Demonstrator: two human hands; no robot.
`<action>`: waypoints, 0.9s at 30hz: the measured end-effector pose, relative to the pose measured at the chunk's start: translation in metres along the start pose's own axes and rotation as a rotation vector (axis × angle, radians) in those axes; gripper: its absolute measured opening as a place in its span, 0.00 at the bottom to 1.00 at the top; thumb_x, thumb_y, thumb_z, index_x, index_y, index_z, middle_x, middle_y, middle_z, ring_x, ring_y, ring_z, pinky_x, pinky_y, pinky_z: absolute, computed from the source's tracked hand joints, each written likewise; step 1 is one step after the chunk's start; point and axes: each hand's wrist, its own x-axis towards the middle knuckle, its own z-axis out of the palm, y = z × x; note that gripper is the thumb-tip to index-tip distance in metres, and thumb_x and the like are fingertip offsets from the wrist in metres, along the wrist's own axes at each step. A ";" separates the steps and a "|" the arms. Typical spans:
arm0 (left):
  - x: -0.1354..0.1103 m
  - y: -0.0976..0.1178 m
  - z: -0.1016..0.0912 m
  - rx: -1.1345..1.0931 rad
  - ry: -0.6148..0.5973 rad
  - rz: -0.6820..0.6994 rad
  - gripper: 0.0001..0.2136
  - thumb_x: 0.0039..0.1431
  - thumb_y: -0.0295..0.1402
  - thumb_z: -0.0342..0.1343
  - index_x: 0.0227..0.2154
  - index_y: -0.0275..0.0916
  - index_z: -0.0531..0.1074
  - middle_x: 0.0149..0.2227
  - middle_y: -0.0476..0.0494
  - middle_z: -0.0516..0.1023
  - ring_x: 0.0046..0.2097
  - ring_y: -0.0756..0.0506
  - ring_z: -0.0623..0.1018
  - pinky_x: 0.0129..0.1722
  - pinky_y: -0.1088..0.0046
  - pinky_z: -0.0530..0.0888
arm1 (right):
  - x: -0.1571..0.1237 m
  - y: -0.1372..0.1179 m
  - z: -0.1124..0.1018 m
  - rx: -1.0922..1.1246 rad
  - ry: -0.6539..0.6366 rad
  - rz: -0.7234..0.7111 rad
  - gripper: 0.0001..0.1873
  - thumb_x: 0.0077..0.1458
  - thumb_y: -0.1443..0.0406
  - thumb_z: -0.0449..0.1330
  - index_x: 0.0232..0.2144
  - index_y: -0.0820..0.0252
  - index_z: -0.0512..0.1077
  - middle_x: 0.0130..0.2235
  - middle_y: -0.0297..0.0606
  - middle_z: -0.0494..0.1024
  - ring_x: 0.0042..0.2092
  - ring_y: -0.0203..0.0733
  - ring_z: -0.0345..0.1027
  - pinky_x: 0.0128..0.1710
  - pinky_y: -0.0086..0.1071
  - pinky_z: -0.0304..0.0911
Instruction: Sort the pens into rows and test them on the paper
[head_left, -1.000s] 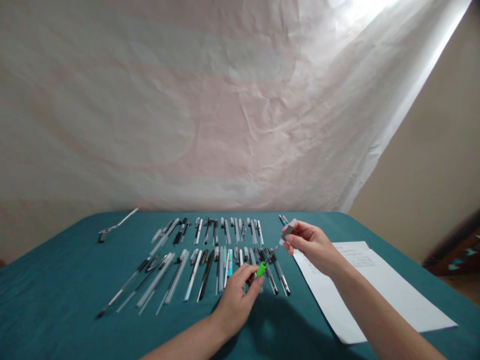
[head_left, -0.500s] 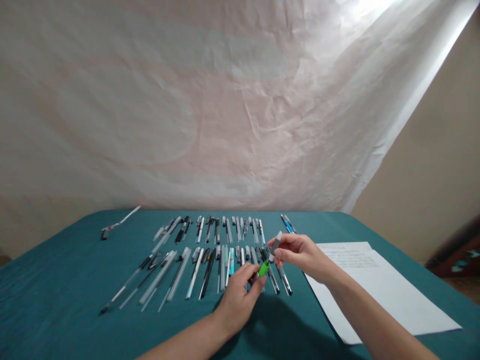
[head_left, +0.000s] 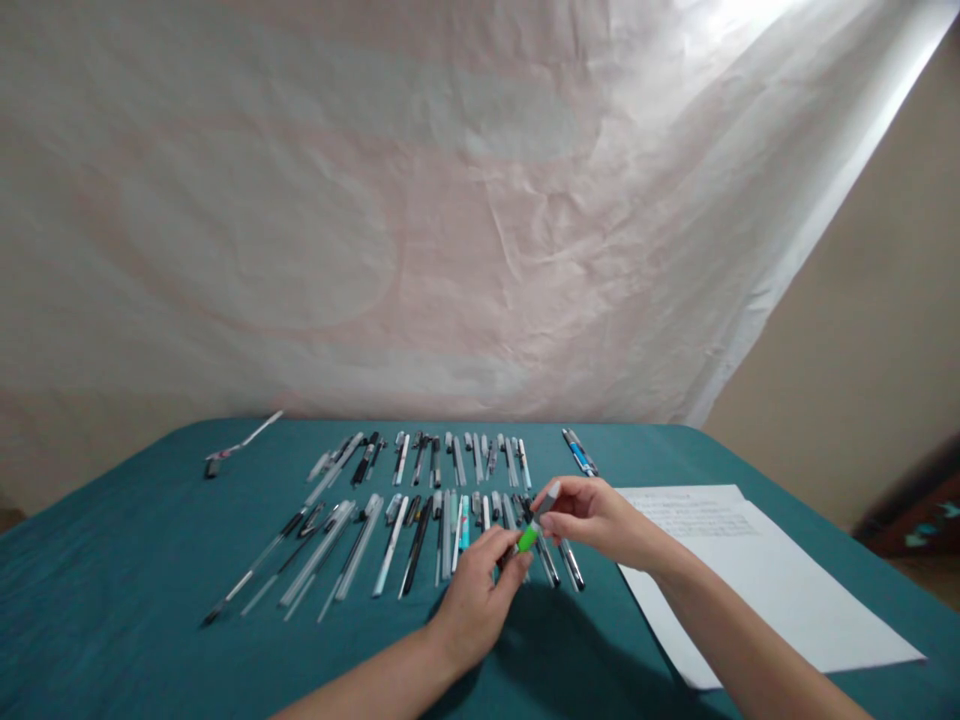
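Observation:
My left hand [head_left: 478, 590] is closed around the lower part of a pen with a bright green section [head_left: 528, 538]. At the pen's upper end, my right hand [head_left: 589, 520] pinches a grey cap [head_left: 551, 495] between thumb and fingers. The cap lines up with the green section and appears to meet it; fingers partly hide the joint. The pen tilts up to the right. Just beyond my hands lies a near row of pens and pen parts, including a turquoise pen [head_left: 464, 522] and a black pen [head_left: 416, 548].
A farther row of pens and caps [head_left: 457, 460] runs behind the near row. White paper sheets [head_left: 780, 590] with handwriting lie at right, under my right forearm. Two or so pens [head_left: 579, 452] rest at the back right. A white strip with a dark end [head_left: 247, 441] lies back left.
My right hand has moved slightly down toward my left, bringing the grey cap closer to the green section. The pale gap between them is no longer visible. My left hand stays put.

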 end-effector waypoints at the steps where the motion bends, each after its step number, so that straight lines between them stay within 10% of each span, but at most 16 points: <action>1: 0.000 0.000 0.000 0.005 0.002 0.000 0.13 0.60 0.39 0.42 0.34 0.38 0.69 0.31 0.46 0.68 0.34 0.48 0.67 0.35 0.74 0.63 | 0.000 0.001 -0.001 -0.011 0.007 0.003 0.12 0.46 0.62 0.61 0.33 0.64 0.70 0.25 0.32 0.72 0.26 0.32 0.66 0.28 0.26 0.63; 27: 0.000 -0.004 -0.001 0.025 0.025 0.014 0.12 0.59 0.36 0.43 0.38 0.39 0.70 0.33 0.45 0.70 0.36 0.47 0.69 0.37 0.73 0.64 | 0.003 0.015 -0.001 -0.106 0.059 0.059 0.17 0.47 0.54 0.58 0.24 0.63 0.67 0.18 0.31 0.70 0.20 0.32 0.63 0.21 0.25 0.59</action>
